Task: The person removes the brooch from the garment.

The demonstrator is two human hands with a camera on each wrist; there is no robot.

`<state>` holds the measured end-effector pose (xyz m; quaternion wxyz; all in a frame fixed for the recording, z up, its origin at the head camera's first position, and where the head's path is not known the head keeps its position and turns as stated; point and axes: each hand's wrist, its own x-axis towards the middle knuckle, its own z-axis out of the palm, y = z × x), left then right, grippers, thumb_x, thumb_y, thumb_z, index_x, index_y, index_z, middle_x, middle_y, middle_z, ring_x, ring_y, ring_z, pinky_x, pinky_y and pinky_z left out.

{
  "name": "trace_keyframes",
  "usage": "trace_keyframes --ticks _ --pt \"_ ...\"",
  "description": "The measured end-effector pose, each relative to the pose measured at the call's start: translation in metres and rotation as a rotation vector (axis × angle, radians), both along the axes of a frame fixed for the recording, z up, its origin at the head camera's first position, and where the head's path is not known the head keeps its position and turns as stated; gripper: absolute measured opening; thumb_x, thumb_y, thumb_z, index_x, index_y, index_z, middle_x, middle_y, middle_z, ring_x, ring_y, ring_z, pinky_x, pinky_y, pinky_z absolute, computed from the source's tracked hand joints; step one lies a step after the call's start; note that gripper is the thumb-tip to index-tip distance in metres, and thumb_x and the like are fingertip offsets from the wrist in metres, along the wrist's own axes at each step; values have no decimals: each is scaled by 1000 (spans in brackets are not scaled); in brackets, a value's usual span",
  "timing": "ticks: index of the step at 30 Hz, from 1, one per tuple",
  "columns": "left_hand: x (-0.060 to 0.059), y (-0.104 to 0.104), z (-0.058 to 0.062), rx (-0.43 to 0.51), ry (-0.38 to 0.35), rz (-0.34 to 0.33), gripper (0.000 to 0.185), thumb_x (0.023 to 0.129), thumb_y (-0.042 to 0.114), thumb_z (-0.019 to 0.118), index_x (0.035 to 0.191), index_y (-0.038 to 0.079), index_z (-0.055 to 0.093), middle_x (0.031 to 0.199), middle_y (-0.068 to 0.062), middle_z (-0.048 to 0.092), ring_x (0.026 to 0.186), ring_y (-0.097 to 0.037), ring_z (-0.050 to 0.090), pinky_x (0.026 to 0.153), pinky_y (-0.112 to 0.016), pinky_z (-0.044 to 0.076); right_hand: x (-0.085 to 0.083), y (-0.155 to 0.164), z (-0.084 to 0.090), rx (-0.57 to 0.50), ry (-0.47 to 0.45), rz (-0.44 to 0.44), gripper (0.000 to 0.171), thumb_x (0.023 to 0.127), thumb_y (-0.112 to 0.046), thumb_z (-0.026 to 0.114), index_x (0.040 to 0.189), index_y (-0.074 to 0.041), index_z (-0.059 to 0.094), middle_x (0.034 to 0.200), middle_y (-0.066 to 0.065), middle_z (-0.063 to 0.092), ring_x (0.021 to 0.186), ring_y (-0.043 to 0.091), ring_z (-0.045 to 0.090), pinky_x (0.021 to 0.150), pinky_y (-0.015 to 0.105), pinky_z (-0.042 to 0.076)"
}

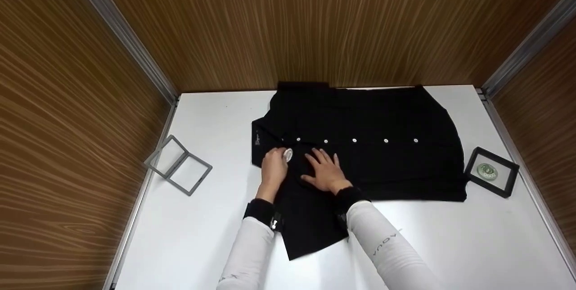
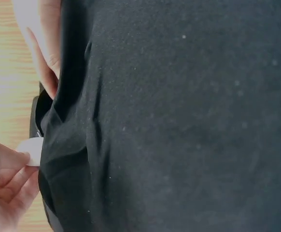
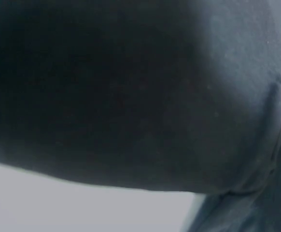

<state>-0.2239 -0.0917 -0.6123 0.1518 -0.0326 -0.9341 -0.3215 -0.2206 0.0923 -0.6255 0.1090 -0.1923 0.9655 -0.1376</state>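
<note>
A black button-up shirt (image 1: 373, 155) lies spread on the white table (image 1: 216, 218), with a row of white buttons across it. My left hand (image 1: 273, 167) pinches a small round white disc (image 1: 287, 155) at the shirt's left part, near the collar. In the left wrist view the disc (image 2: 31, 150) shows between my fingertips (image 2: 15, 162) at the edge of the black cloth (image 2: 179, 121). My right hand (image 1: 325, 170) lies flat on the shirt with fingers spread, just right of the left hand. The right wrist view holds only dark cloth (image 3: 131, 96) close up.
An open grey frame case (image 1: 178, 164) lies at the table's left side. A black square case (image 1: 491, 171) with a round green-white piece inside sits at the right edge. Wooden walls enclose the table on three sides.
</note>
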Motion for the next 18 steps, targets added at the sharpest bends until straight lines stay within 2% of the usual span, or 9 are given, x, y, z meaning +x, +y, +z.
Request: trace_keyframes --ticks 4,6,9,13,18 --pt "0 -6 -7 200 -58 86 10 87 -2 65 94 -4 72 87 -15 71 82 -29 68 75 -41 54 1 0 1 -6 -2 -2 75 92 -58 57 153 -19 36 160 8 22 147 32 15 113 62 11" --pt "0 -8 -11 259 -73 120 8 87 -1 65 92 -4 71 84 -15 71 80 -29 67 75 -41 54 1 0 1 -7 -3 -1 76 92 -58 57 153 -19 36 160 8 22 147 32 14 113 62 11" --pt "1 -10 -15 289 -84 154 7 88 1 66 90 -4 69 84 -15 70 81 -30 67 77 -41 53 0 0 1 -1 -8 4 76 92 -59 56 153 -19 35 161 8 21 147 32 14 113 62 10" --pt "0 -12 -15 310 -97 166 7 90 2 63 92 -4 67 86 -16 69 83 -33 66 79 -43 52 -1 0 0 -12 -6 6 77 91 -58 57 153 -18 35 161 8 22 147 32 14 113 63 10" --pt "-2 -12 -13 301 -117 120 6 91 0 60 94 -5 63 88 -19 67 87 -37 64 81 -46 50 -5 2 2 -27 -15 5 78 91 -57 59 153 -18 34 161 8 21 147 32 13 113 63 9"
